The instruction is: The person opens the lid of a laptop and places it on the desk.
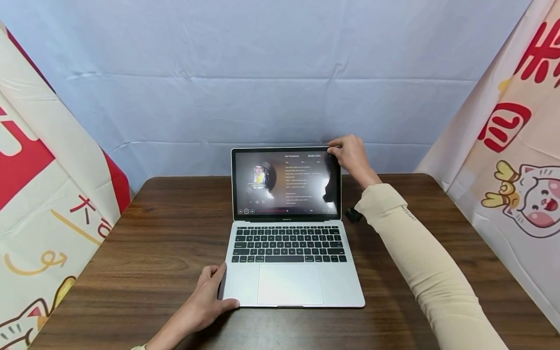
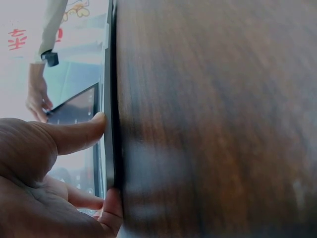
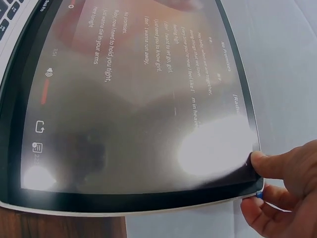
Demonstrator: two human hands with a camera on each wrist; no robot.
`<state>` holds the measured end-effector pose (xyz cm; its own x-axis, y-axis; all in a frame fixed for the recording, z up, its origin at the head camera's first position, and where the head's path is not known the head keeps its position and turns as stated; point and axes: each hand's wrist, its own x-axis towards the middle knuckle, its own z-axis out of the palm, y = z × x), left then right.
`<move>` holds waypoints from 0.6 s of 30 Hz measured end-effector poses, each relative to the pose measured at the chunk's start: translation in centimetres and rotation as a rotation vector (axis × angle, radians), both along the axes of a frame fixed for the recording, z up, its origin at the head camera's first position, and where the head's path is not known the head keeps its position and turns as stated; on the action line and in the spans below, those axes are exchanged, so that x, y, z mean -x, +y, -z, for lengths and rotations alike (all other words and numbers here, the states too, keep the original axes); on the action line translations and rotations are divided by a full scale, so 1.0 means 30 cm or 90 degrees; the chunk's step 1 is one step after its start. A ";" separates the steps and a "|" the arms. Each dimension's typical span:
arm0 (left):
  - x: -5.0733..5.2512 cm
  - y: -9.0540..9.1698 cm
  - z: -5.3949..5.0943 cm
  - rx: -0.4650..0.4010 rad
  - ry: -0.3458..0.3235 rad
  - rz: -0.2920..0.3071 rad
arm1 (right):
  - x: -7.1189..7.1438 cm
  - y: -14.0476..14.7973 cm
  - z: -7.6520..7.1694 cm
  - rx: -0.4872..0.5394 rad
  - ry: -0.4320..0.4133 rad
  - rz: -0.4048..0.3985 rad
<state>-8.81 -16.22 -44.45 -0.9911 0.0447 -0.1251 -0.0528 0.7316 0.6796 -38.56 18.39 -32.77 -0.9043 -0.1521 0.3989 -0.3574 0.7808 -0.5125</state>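
Note:
A silver laptop (image 1: pixel 290 284) stands unfolded on the wooden table, its screen lit with a music player and song lyrics. At the base's front left corner, my left hand (image 1: pixel 207 300) holds on, thumb at the front edge and fingers along the left side. The left wrist view shows that thumb (image 2: pixel 81 136) against the thin edge of the base. Up at the screen's top right corner, my right hand (image 1: pixel 351 154) pinches the lid. In the right wrist view its thumb (image 3: pixel 267 165) lies on the screen side, other fingers at the lid's outer edge and partly behind.
The brown wooden table (image 1: pixel 166 233) extends around the laptop. A pale blue cloth (image 1: pixel 262 97) hangs behind it, with printed cloths (image 1: pixel 525 160) at both sides. A small black device (image 2: pixel 50 58) sits at the right wrist. Bright reflections cover parts of the screen.

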 end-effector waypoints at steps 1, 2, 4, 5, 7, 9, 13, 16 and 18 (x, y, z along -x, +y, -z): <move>0.000 0.000 -0.001 0.000 -0.001 0.001 | 0.001 0.002 0.002 0.006 0.001 -0.003; 0.001 0.000 -0.001 0.000 -0.001 0.000 | 0.002 0.004 0.004 0.009 0.003 -0.005; 0.001 -0.001 -0.001 0.000 0.000 0.002 | 0.003 0.005 0.008 0.015 0.008 0.000; 0.001 -0.001 -0.001 0.001 -0.001 0.002 | 0.004 0.005 0.009 0.018 0.012 0.001; 0.002 -0.001 0.001 0.003 -0.004 -0.001 | 0.006 0.007 0.013 0.024 0.021 0.002; 0.003 -0.001 0.002 0.005 -0.005 0.000 | 0.010 0.007 0.019 0.028 0.030 0.005; 0.004 0.000 0.000 0.003 -0.003 0.001 | 0.022 0.011 0.032 0.037 0.038 0.004; 0.006 -0.001 0.001 0.002 -0.001 0.002 | 0.028 0.013 0.041 0.050 0.040 0.017; 0.007 -0.002 0.001 0.005 -0.002 0.001 | 0.030 0.015 0.046 0.060 0.037 0.024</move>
